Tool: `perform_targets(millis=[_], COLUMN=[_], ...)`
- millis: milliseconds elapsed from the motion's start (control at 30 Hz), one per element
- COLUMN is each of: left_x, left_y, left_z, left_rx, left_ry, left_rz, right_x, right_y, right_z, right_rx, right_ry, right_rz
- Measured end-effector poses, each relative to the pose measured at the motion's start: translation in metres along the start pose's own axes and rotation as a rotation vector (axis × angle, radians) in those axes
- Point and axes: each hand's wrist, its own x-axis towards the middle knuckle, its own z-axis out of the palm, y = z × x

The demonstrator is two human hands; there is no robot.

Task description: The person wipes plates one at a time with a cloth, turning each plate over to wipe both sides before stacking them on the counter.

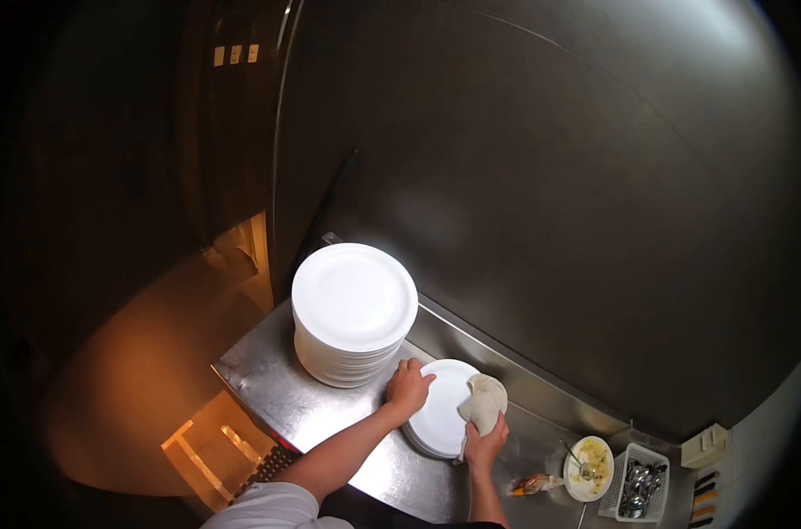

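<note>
A short stack of white plates (440, 401) sits on the steel counter in front of me. At its left rim, my left hand (407, 389) is closed on the edge of the top plate, thumb over the rim. My right hand (486, 443) grips a beige cloth (483, 407) at the stack's right edge. The cloth lies bunched over the right part of the top plate. To the left and farther back rises a taller stack of white plates (354, 300), touched by neither hand.
Right of the plates are a bottle-like packet (538, 484), a white bowl (604, 458) with food remains and a spoon, and a white basket (630, 511) of cutlery. Knives (704, 495) hang far right. The steel counter (268, 375) ends at the left; a dark wall (541, 220) stands behind.
</note>
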Motion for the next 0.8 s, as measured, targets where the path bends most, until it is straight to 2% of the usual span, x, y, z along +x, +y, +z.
perform_targets(millis=[100,233,467,567,633,667,800], left_x=[0.000,0.008,0.011,0.018,0.018,0.016,0.011], left_y=[0.000,0.001,0.003,-0.002,0.004,0.009,0.014], left_z=[-0.002,-0.001,0.009,0.017,0.015,0.011,0.010], left_rx=[0.008,0.101,0.185,0.341,0.341,0.307,0.290], left_ry=[-0.047,-0.100,-0.028,0.026,0.016,-0.020,0.058], left_rz=[0.006,0.012,0.018,0.153,0.176,0.176,0.237], right_x=[-0.001,-0.001,0.003,0.005,0.008,0.010,0.023], right_y=[0.004,0.005,-0.001,-0.002,-0.001,-0.001,0.009], right_z=[0.001,0.001,-0.002,-0.002,-0.010,-0.012,-0.011], right_rx=[-0.029,0.038,0.100,0.153,0.174,0.194,0.464], right_ry=[0.020,0.020,0.041,0.062,0.057,0.040,0.132], right_rz=[-0.046,-0.008,0.023,0.070,0.113,0.098,0.134])
